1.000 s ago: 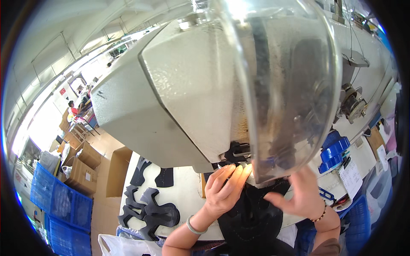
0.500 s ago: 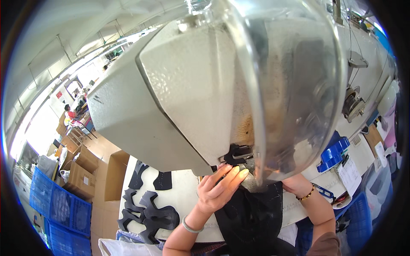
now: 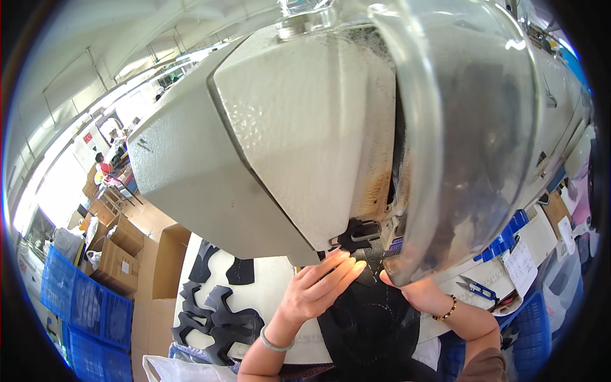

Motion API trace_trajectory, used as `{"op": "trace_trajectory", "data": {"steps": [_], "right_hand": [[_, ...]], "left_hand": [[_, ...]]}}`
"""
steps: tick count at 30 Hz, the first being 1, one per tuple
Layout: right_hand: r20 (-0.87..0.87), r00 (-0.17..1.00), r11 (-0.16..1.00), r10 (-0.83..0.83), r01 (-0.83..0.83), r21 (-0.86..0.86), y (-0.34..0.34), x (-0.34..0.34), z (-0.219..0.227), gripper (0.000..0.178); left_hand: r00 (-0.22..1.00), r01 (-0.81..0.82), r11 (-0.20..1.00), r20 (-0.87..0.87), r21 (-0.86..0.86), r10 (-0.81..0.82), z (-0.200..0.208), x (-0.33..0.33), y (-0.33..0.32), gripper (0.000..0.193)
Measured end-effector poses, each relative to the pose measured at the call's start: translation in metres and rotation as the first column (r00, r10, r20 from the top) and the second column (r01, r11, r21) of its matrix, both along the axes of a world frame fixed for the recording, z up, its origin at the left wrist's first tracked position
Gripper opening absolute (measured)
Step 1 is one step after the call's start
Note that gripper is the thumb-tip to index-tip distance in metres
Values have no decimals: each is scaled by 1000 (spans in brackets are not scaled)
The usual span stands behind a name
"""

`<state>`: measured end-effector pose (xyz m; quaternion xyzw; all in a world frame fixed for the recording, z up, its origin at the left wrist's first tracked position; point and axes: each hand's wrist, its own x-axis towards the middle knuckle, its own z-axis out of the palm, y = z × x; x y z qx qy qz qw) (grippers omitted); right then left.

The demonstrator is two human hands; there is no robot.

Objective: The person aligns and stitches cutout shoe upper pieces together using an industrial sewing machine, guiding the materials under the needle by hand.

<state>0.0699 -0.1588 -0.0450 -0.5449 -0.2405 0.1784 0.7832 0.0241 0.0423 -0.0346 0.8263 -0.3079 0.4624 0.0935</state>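
A large grey sewing machine head (image 3: 299, 140) fills the upper middle, with a dark metal foot (image 3: 359, 234) at its lower end. Under it lies a black fabric piece (image 3: 369, 331) with light stitch lines, hanging toward me. My left hand (image 3: 312, 290) is closed on the piece's left side near the foot, fingertips pressed together. My right hand (image 3: 421, 294) grips the right edge, its thumb on top and the other fingers mostly hidden. A clear curved shield (image 3: 471, 146) stands in front of the machine and covers part of the right side.
Several black cut pieces (image 3: 223, 318) lie on the white table (image 3: 280, 267) at the left. Blue-handled thread snips (image 3: 480, 290), a written paper sheet (image 3: 520, 267) and a blue plastic holder (image 3: 506, 239) are at the right. Blue crates (image 3: 89, 305) and cardboard boxes (image 3: 111, 261) stand on the floor.
My right hand has come left and its thumb now shows over the fabric. The light grey patch by my left fingers is no longer seen. The machine and shield appear shifted right.
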Motion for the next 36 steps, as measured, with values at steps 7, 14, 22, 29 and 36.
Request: {"op": "trace_trajectory", "data": {"steps": [7,14,22,29,36], "right_hand": [[118,984,975,131,-106,-196,-6,2,-9,17],[357,933,949,40,77,-307,-13,4,-43,18],[184,969,987,162,-155,-50,-10,11,-44,18],[132,977,986,168,-167,-19,-7,10,-27,20],[11,984,984,175,-175,-33,-6,4,-10,16]], "left_hand": [[996,14,999,-86,-52,-19,-2,-4,0,41],[970,-91,996,-230,-18,85,-3,-8,-4,54],[968,-135,988,-223,-80,115,4,-7,-7,56],[979,-89,985,-194,-147,60,4,-3,-10,57],[986,-92,968,-158,-235,56,3,-6,-14,42]]}}
